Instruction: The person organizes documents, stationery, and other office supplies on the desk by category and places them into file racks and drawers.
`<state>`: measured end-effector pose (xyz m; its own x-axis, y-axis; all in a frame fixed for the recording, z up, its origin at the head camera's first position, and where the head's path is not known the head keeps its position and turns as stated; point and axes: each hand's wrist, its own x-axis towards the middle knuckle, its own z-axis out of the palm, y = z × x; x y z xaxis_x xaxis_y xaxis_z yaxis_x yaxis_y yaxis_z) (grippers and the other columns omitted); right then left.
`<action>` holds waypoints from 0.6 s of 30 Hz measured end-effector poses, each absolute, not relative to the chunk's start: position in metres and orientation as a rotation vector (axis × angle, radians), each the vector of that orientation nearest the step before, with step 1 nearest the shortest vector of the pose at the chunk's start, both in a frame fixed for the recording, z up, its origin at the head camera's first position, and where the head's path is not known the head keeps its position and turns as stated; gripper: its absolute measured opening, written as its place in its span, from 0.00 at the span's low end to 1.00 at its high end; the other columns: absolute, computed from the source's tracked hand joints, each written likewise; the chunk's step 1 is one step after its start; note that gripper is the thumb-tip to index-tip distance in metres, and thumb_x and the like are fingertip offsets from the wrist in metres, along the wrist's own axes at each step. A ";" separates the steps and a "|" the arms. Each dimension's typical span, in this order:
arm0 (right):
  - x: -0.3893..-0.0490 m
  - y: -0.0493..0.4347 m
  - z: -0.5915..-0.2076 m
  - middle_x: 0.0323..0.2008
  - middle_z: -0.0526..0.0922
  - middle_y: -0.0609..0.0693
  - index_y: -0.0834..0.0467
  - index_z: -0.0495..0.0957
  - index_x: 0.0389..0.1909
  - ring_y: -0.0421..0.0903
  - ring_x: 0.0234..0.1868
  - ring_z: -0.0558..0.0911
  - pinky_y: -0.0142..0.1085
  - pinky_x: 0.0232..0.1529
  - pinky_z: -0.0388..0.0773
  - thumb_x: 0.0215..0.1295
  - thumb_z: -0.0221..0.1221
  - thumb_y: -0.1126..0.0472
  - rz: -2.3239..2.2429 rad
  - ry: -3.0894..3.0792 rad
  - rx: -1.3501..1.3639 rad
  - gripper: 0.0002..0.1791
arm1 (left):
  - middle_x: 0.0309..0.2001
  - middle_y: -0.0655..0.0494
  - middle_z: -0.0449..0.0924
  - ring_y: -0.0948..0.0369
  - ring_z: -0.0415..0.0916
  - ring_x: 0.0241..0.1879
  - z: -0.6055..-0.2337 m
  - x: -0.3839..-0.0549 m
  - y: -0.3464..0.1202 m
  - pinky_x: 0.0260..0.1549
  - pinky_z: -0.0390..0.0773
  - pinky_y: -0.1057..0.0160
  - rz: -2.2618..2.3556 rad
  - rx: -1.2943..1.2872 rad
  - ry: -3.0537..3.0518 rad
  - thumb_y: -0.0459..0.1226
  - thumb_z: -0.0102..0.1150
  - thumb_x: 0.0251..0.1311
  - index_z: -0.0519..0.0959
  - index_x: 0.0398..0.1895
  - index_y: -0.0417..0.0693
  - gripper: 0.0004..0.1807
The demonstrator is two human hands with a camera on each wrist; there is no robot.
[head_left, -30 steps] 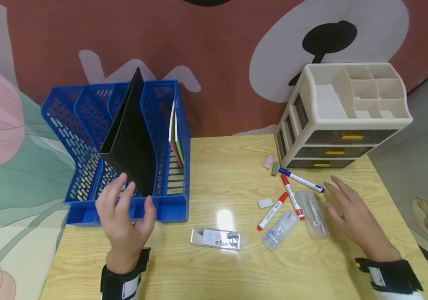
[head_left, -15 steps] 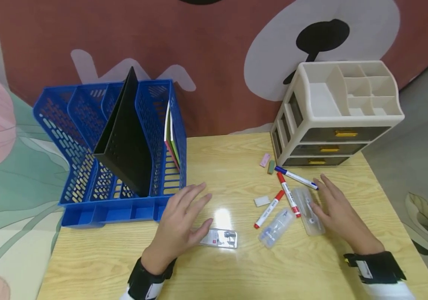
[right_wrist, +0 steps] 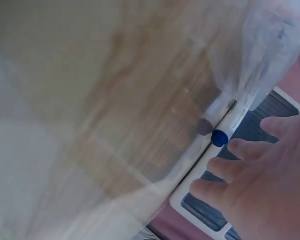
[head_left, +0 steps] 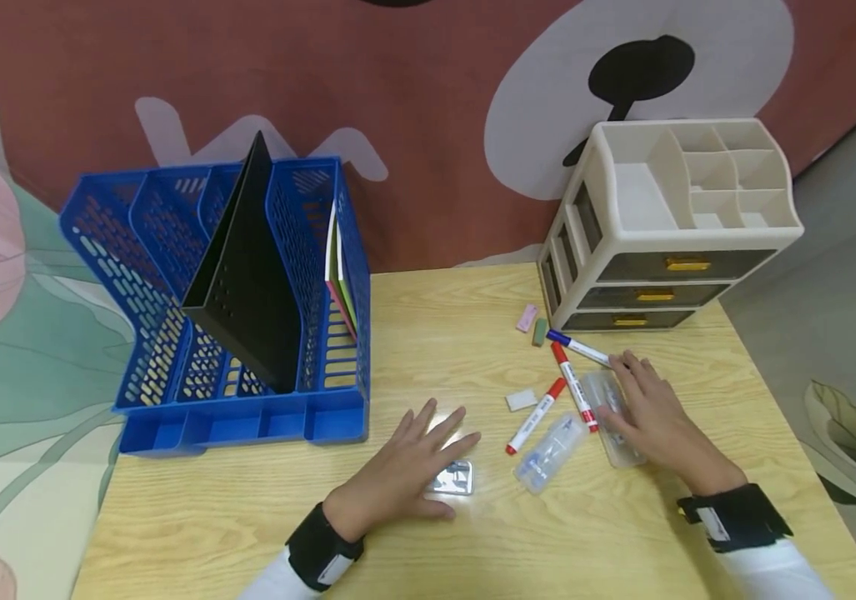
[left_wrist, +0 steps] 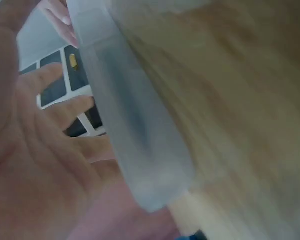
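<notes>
Above a clear plastic case point(head_left: 455, 478) with dark contents, my left hand point(head_left: 397, 483) spreads its fingers and covers the case's left part. The left wrist view shows the case point(left_wrist: 132, 110) lengthwise beside the palm. My right hand point(head_left: 656, 425) reaches over another clear case point(head_left: 608, 408), thumb above it, fingertips at the end of a blue-capped marker point(head_left: 579, 346); contact is unclear. Nothing is gripped by either hand. Two red-capped markers point(head_left: 536, 417) and a third clear case point(head_left: 550, 452), bluish inside, lie between the hands.
A blue file rack point(head_left: 247, 421) with a black folder point(head_left: 255, 308) and thin booklets point(head_left: 339, 275) stands at left. At the back right is a white drawer organizer point(head_left: 686, 242). Pink point(head_left: 527, 317), green point(head_left: 539, 332) and white point(head_left: 521, 400) erasers lie on the wooden table point(head_left: 465, 333).
My left hand has moved right and down from the rack's front to over the clear case. My right hand has shifted slightly left, over the other case. The view has drifted a little.
</notes>
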<state>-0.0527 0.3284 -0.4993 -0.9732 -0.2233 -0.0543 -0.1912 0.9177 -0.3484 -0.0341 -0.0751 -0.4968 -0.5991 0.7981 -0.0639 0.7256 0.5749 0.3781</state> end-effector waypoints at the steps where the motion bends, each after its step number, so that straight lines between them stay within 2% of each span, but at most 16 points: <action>1: -0.053 0.328 -0.499 0.72 0.50 0.74 0.63 0.49 0.75 0.76 0.70 0.48 0.78 0.60 0.49 0.67 0.55 0.41 -0.515 2.984 -0.332 0.46 | 0.79 0.51 0.42 0.38 0.35 0.74 -0.497 -0.034 -0.075 0.66 0.52 0.31 0.462 1.273 2.572 0.65 0.63 0.47 0.49 0.77 0.66 0.55; 8: -0.058 0.323 -0.501 0.76 0.44 0.69 0.57 0.47 0.77 0.72 0.72 0.43 0.76 0.63 0.45 0.68 0.51 0.37 -0.460 2.939 -0.332 0.46 | 0.79 0.48 0.44 0.41 0.36 0.75 -0.496 -0.032 -0.075 0.67 0.53 0.34 0.418 1.252 2.500 0.48 0.63 0.59 0.58 0.75 0.56 0.41; 14: -0.061 0.320 -0.507 0.75 0.45 0.70 0.58 0.53 0.75 0.74 0.71 0.46 0.75 0.62 0.48 0.69 0.50 0.38 -0.440 2.952 -0.394 0.42 | 0.77 0.48 0.49 0.44 0.41 0.75 -0.497 -0.031 -0.073 0.67 0.55 0.36 0.412 1.294 2.491 0.45 0.61 0.62 0.62 0.73 0.54 0.36; 18: -0.059 0.316 -0.511 0.75 0.44 0.69 0.57 0.52 0.75 0.73 0.72 0.45 0.73 0.64 0.49 0.70 0.48 0.39 -0.430 2.957 -0.422 0.40 | 0.76 0.48 0.53 0.43 0.44 0.74 -0.498 -0.033 -0.072 0.66 0.57 0.34 0.421 1.303 2.525 0.44 0.63 0.61 0.63 0.73 0.55 0.36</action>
<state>-0.0594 0.3159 -0.5112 -0.9533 -0.2908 -0.0809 -0.2557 0.9205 -0.2954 -0.0329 -0.0716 -0.4984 -0.5596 0.8223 -0.1032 0.7445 0.5535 0.3733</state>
